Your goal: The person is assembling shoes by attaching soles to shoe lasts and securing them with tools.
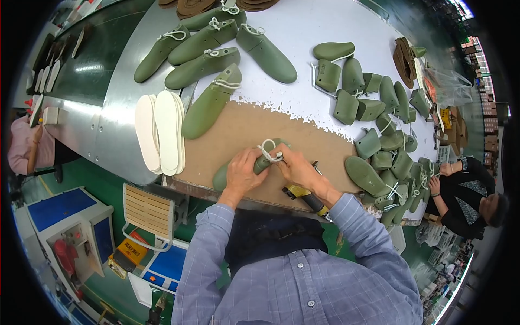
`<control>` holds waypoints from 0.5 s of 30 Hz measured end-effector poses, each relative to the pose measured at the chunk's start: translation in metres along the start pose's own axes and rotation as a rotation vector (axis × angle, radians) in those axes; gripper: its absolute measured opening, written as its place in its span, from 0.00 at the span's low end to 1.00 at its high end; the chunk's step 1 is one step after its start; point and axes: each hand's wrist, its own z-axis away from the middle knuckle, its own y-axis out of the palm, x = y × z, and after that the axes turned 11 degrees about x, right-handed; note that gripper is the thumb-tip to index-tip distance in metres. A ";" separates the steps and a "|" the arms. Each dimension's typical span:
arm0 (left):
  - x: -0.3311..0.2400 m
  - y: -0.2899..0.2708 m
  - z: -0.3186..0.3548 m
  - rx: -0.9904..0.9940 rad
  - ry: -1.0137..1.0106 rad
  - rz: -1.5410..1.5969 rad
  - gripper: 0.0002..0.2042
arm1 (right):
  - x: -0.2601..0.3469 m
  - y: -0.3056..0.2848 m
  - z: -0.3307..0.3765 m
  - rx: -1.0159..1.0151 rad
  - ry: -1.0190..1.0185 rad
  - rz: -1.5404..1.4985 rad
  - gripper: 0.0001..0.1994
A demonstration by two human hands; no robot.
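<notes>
A green shoe last (221,177) lies on the brown board in front of me, its toe pointing left. My left hand (245,172) is closed round its middle. A looped white cord (266,145) stands up from its top. My right hand (297,169) has its fingers closed on this cord at the last's heel end; the fingers hide where the cord meets the last. Partly beneath my right forearm lies a yellow-and-black hand tool (304,198). To the left of my hands is a stack of white insoles (169,132), beside another green last (207,111) with a cord.
Several corded lasts (267,53) lie at the back. A pile of green last pieces (368,176) covers the table's right side. Across from it sits another person (460,189) with hands near the pile. A slatted chair (147,210) stands at lower left, below the metal table edge.
</notes>
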 end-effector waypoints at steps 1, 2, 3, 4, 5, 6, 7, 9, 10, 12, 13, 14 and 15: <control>0.000 0.000 0.000 0.013 -0.001 0.009 0.22 | 0.002 -0.005 -0.004 0.049 0.039 -0.027 0.08; 0.000 -0.001 0.001 0.027 -0.002 0.017 0.22 | 0.004 -0.007 -0.005 0.098 0.077 -0.054 0.08; 0.000 -0.001 0.000 0.027 0.002 0.016 0.22 | 0.004 -0.008 -0.005 0.094 0.075 -0.054 0.08; -0.001 0.000 0.001 0.042 -0.014 0.001 0.22 | 0.005 -0.007 -0.006 0.095 0.048 0.009 0.08; 0.000 0.001 0.001 0.057 -0.032 -0.013 0.22 | 0.006 -0.005 -0.005 0.097 0.021 0.071 0.08; 0.002 0.002 0.003 0.057 -0.032 -0.018 0.22 | 0.007 -0.001 -0.005 0.096 0.017 0.069 0.08; 0.004 0.004 0.004 0.046 -0.028 -0.019 0.23 | 0.008 0.005 -0.003 0.082 -0.132 0.160 0.08; 0.006 0.004 0.006 0.035 -0.030 -0.022 0.23 | 0.008 0.009 -0.004 0.077 -0.266 0.198 0.07; 0.005 0.005 0.006 0.033 -0.040 -0.033 0.23 | 0.008 0.005 -0.004 0.082 -0.268 0.193 0.07; 0.002 0.004 0.005 0.028 -0.062 -0.045 0.24 | 0.011 -0.005 -0.003 0.137 0.143 -0.142 0.06; 0.000 0.002 0.003 0.024 -0.046 -0.043 0.23 | 0.003 -0.002 -0.001 0.056 0.079 -0.107 0.05; -0.002 0.001 0.001 0.019 -0.030 -0.040 0.22 | 0.002 -0.003 0.000 0.069 0.078 -0.109 0.05; -0.002 0.000 -0.001 0.036 -0.018 -0.014 0.22 | 0.008 -0.007 -0.001 0.078 0.167 -0.157 0.04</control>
